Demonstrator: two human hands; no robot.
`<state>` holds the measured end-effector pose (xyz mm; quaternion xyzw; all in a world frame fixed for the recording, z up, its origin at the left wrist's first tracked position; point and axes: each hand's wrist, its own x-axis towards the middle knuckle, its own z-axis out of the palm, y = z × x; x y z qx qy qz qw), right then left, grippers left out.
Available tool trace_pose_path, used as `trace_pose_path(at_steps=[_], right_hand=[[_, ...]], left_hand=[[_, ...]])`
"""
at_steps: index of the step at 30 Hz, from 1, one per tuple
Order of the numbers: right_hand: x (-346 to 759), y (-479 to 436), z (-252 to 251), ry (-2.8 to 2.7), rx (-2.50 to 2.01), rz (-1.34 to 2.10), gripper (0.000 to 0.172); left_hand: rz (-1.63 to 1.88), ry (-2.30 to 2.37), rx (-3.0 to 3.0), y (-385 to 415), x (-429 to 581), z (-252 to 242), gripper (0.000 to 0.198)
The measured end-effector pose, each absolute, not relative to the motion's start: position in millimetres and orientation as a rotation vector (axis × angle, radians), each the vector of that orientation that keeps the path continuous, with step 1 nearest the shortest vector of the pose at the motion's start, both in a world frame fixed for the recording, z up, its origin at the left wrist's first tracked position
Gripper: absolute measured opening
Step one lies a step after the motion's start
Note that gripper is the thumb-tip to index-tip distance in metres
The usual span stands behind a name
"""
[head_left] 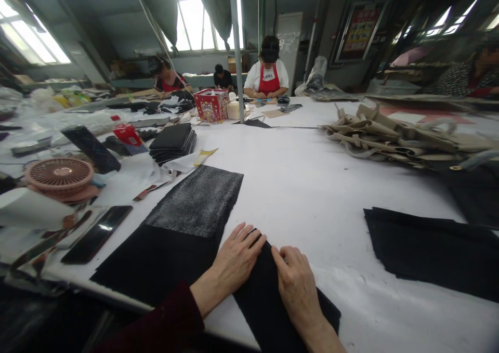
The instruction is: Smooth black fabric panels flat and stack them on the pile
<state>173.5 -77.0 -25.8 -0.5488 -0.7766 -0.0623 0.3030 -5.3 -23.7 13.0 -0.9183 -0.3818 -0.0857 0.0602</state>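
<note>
Head view: left hand [237, 259] spread flat on the black fabric piece [268, 311], seemingly pinning it smooth to the bench [312, 186]. Right hand [298, 285] alongside, curled at the piece's top corner; pinching or not, can't tell. Just left, a larger black sheet [163, 264].

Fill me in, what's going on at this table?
A person in a dark red sleeve has both hands on a narrow black fabric strip at the near edge of the white-covered table. The left hand lies flat on it; the right hand, fingers curled, presses near its top. A larger black and grey fuzzy cloth sheet lies to the left, a stack of black fabric pieces to the right. Other people in red aprons sit at the far end.
</note>
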Motion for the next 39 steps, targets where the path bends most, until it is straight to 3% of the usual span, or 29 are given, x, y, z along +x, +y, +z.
trace_pose_path(at_steps=[23, 29, 39], right_hand=[[196, -108, -28, -2.092, -1.448, -0.204, 0.036], [201, -114, -26, -2.104, -1.469, -0.213, 0.035], [207, -125, -22, -2.083, -1.480, -0.220, 0.036]], left_hand=[[-0.068, -0.963, -2.881, -26, -1, 25, 0.046], [0.020, -0.873, -2.869, -30, 3, 25, 0.058], [0.003, -0.875, -2.914, -39, 13, 30, 0.052]])
